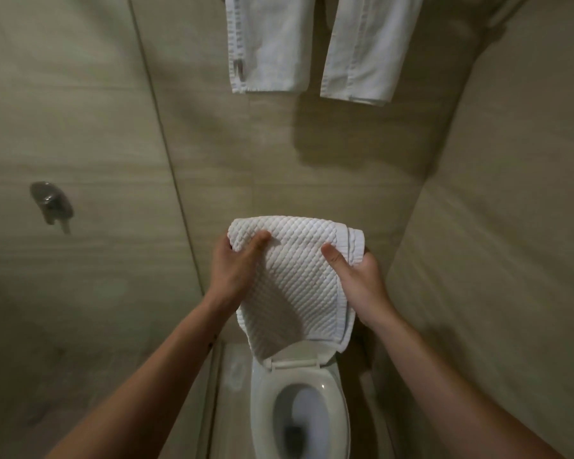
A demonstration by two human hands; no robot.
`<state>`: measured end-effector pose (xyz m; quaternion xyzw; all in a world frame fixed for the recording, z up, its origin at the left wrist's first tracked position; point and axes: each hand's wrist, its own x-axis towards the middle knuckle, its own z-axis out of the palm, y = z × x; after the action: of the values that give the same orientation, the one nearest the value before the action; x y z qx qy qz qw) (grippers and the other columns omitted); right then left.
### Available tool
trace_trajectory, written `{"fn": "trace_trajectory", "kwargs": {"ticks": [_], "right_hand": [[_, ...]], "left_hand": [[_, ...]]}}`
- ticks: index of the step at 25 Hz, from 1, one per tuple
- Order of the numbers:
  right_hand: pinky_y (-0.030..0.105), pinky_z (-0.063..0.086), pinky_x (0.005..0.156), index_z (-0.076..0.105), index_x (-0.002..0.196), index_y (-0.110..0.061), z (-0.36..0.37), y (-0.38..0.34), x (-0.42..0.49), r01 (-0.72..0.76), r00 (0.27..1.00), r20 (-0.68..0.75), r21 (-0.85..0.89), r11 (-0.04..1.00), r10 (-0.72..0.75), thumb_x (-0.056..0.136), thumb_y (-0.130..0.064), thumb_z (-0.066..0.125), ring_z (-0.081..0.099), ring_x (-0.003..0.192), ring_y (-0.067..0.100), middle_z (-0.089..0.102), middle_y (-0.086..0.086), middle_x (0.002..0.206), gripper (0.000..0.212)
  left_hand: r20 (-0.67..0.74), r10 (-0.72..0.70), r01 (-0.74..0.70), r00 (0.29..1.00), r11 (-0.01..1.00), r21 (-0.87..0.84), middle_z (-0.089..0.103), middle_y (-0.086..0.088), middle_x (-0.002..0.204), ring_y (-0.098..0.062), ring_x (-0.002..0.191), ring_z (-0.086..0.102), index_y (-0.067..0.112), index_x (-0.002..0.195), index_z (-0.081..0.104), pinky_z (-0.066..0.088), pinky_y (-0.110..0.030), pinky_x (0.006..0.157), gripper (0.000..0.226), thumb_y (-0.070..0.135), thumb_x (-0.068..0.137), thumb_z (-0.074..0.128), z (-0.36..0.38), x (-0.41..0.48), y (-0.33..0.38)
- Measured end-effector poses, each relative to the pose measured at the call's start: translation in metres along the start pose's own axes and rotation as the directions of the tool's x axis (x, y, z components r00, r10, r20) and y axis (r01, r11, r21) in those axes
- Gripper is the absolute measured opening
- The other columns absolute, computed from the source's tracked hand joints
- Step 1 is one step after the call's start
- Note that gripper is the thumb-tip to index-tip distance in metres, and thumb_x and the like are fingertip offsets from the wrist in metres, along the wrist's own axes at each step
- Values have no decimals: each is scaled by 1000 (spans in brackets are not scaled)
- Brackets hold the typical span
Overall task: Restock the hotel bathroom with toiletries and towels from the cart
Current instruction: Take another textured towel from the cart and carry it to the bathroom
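Currently on the towel step: holding a folded towel point(299, 279) up against the back wall point(312, 160), over the toilet point(262, 409), well below two hung towels point(269, 44) up top. Not yet placed anywhere. Probably headed for a spot near those two, but can't see any rail or shelf, so can't confirm the target.

Next move, as a guess: needs a lift clear of the open bowl with both pinches tight to keep the tail out of it, then squaring of the fold before hanging or setting down. Main risk: tail brushing the seat.

Grip: left hand point(232, 263) pinching the upper left corner, thumb point(259, 240) flat on the front face, other fingers wrapped behind and out of sight. Right hand point(358, 276) clamped on the right edge a bit lower, thumb pressed onto the front, remaining fingers hidden behind the cloth. Both closed on fabric, not spread.

Towel position: spans the gap between the two hands, top fold above both thumbs, loose lower end hanging past the wrists and overlapping the raised lid point(299, 354) in view. Can't tell whether touching it.
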<state>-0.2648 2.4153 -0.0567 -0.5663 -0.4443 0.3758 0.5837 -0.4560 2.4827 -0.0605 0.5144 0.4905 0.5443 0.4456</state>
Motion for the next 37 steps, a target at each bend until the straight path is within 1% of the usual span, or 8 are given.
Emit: {"fn": "trace_trajectory", "kwargs": {"ticks": [7,15,20,23,28,31,33,37], "right_hand": [[26,60,72,69,109,-23,4,-39,67,162,970,-182,-12,987,-162,91,-41,68,74,85,10,77,-6,95,26],[30,58,80,67,114,-24,-22,-84,121,271,945,-190,0,963,-266,91,-43,67,72,92,8,75,-8,102,29],[26,58,72,68,101,-20,-42,-122,155,351,930,-109,-15,936,-351,95,-8,59,72,88,14,75,-3,93,17],[29,55,68,69,93,-17,-52,-144,173,421,892,-158,-48,906,-424,92,-11,62,70,82,21,74,5,90,9],[24,55,66,68,83,-27,-60,-178,198,506,847,-172,-32,862,-503,93,-11,64,67,75,6,72,-10,77,19],[34,58,65,68,87,-17,-67,-196,214,547,818,-166,-75,834,-551,93,-14,64,69,74,15,74,5,82,8],[43,57,61,67,88,-10,-72,-214,225,592,786,-144,-99,800,-600,93,-16,63,68,69,26,71,17,83,9],[39,52,56,65,89,-5,-80,-247,252,636,741,-162,-144,758,-652,93,-19,62,61,63,26,67,22,81,15]], "left_hand": [[63,133,-131,989,991,-41,71,7,105,-1,89,69,19,117,62,51,-12,64,39,34,84,77,41,79,38],[58,245,-239,968,967,-91,72,8,102,-1,88,69,21,113,63,55,-21,74,34,35,85,76,80,121,88],[4,357,-355,934,931,-78,73,7,99,0,88,69,16,112,65,57,-17,72,35,32,84,78,108,141,136],[-3,444,-444,896,895,-50,70,7,101,4,87,67,16,115,60,51,-9,67,37,34,86,75,121,152,162],[-36,620,-613,784,782,113,65,17,95,8,84,64,22,117,55,53,-15,69,44,52,86,69,130,168,200],[-50,670,-647,741,731,216,63,20,97,4,85,63,26,120,53,55,-26,74,54,66,84,60,138,180,221],[-68,715,-675,696,683,278,59,24,92,8,83,58,27,118,52,51,-24,70,55,69,84,56,143,189,239],[-65,769,-708,636,615,347,59,20,90,3,78,56,26,118,52,49,-26,72,52,68,88,55,155,210,279]]}}
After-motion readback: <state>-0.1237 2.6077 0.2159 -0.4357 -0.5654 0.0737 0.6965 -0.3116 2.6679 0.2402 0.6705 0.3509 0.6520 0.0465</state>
